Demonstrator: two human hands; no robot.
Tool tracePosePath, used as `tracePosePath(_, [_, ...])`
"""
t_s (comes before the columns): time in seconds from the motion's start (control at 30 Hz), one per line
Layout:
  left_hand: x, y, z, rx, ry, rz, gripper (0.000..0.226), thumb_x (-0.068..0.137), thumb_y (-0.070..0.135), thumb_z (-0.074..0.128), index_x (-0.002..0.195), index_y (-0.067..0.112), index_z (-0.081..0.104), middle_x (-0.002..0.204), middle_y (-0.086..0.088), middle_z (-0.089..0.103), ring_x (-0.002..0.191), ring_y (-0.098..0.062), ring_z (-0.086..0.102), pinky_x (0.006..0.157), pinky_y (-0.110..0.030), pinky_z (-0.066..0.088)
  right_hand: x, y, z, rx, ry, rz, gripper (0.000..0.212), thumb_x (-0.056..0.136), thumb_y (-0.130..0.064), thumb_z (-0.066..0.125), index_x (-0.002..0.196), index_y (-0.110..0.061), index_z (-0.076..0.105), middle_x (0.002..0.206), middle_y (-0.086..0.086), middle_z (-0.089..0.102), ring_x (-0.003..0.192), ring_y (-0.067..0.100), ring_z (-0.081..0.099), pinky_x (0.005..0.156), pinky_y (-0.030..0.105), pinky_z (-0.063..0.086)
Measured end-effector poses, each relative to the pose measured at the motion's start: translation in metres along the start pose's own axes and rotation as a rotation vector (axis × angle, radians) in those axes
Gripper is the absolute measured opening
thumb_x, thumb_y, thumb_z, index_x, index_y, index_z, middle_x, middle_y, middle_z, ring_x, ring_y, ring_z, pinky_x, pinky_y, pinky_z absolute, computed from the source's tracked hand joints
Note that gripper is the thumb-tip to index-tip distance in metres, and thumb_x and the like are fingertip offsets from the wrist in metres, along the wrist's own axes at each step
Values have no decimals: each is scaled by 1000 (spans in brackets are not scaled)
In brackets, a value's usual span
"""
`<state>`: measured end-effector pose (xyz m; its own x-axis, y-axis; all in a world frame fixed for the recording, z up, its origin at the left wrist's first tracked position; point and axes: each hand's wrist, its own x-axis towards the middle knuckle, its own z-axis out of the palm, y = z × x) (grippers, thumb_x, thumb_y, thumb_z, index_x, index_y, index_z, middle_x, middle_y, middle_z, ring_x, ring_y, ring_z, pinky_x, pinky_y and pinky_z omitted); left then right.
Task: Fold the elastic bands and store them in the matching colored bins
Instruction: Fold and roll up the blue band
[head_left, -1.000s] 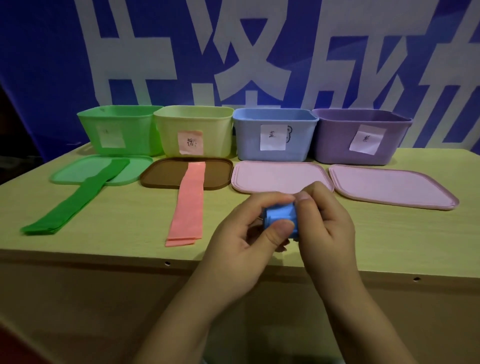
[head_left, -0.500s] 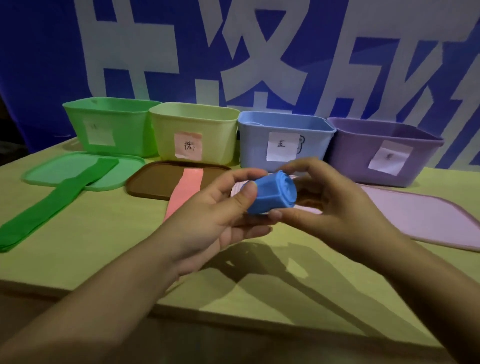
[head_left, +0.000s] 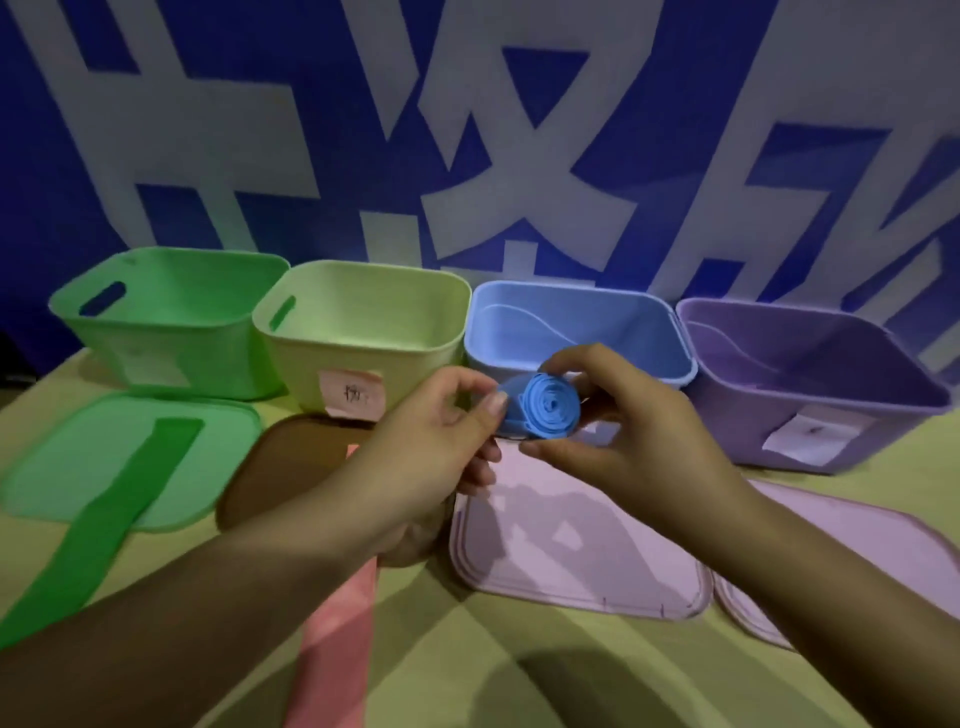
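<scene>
A rolled-up blue elastic band (head_left: 548, 410) is held in the air just in front of the blue bin (head_left: 582, 332). My left hand (head_left: 436, 441) pinches its left side and my right hand (head_left: 623, 431) grips it from the right with thumb below and fingers above. A green band (head_left: 111, 514) lies flat across the green lid (head_left: 67, 467), in front of the green bin (head_left: 166, 322). A pink band (head_left: 337, 644) lies flat on the table, partly hidden under my left forearm, below the yellow-green bin (head_left: 363, 332). A purple bin (head_left: 810, 384) stands at the right.
A brown lid (head_left: 291, 467) lies before the yellow-green bin and two pink lids (head_left: 571, 561) (head_left: 852, 561) before the blue and purple bins. All four bins stand in a row against a blue banner wall. Each bin bears a paper label.
Both hands have carried the rolled blue band up and forward, from above the table's front edge to the blue bin's front rim. My head has come closer to the bins.
</scene>
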<state>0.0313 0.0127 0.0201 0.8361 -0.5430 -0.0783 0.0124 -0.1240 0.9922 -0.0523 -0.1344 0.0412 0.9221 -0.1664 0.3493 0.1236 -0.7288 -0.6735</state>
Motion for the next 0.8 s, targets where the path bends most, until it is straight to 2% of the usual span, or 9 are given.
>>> tracePosePath(0.07, [18, 26, -3, 14, 6, -9, 14, 92, 15, 56, 105, 17, 51, 69, -9, 57, 46, -11, 55, 49, -24, 46, 22, -6, -14, -28, -10, 61, 46, 68, -25, 82, 99, -37, 50, 90, -14, 60, 82, 5, 61, 72, 18, 50])
tracePosePath(0.13, [35, 49, -1, -10, -16, -72, 15, 93, 11, 54, 107, 15, 50, 71, -11, 58, 48, -12, 57, 48, -24, 49, 43, -7, -23, -43, -13, 134, 44, 70, -23, 81, 102, -34, 52, 94, -6, 61, 80, 9, 62, 75, 29, 53])
tracePosePath(0.2, [51, 67, 4, -69, -49, -167, 11, 95, 7, 51, 104, 13, 52, 74, -12, 61, 51, -13, 62, 50, -22, 53, 62, -1, -29, -47, -23, 201, 43, 72, -24, 79, 106, -29, 53, 98, -1, 62, 81, 16, 63, 76, 34, 54])
tracePosePath(0.3, [80, 80, 12, -151, -128, -287, 5, 96, 14, 51, 95, 15, 56, 86, -15, 64, 68, -19, 67, 68, -27, 56, 86, 21, -37, -23, -30, 293, 43, 72, -23, 79, 106, -27, 52, 97, 0, 63, 81, 17, 62, 74, 32, 54])
tracePosePath(0.37, [102, 82, 16, -153, -176, -363, 15, 96, 28, 50, 102, 17, 58, 98, -19, 64, 85, -25, 67, 80, -32, 54, 99, 40, -40, -11, -43, 336, 43, 72, -22, 79, 107, -24, 53, 92, -1, 62, 78, 15, 60, 73, 29, 51])
tracePosePath(0.47, [138, 77, 24, -143, -254, -493, 40, 96, 47, 39, 115, 16, 57, 105, -21, 63, 97, -29, 64, 87, -35, 50, 113, 68, -41, 6, -98, 376, 44, 74, -19, 79, 109, -21, 52, 90, -3, 60, 77, 10, 57, 66, 19, 47])
tracePosePath(0.6, [186, 57, 38, -172, -286, -640, 54, 95, 55, 31, 118, 13, 57, 112, -26, 60, 102, -33, 61, 90, -39, 48, 136, 109, -38, -4, -187, 445, 47, 73, -12, 78, 111, -17, 51, 93, -2, 58, 81, 13, 55, 61, 10, 41])
tracePosePath(0.67, [206, 44, 44, -176, -273, -706, 55, 95, 56, 31, 116, 13, 58, 114, -28, 59, 100, -35, 62, 88, -41, 49, 145, 127, -34, -1, -260, 498, 49, 74, -11, 77, 113, -15, 50, 93, 0, 57, 83, 16, 55, 64, 15, 44])
tracePosePath(0.8, [235, 15, 54, -110, -264, -826, 56, 94, 57, 32, 115, 10, 56, 116, -31, 57, 102, -38, 60, 89, -45, 49, 156, 159, -16, -76, -428, 584, 51, 74, -10, 76, 115, -17, 46, 101, 7, 59, 93, 24, 57, 80, 34, 50])
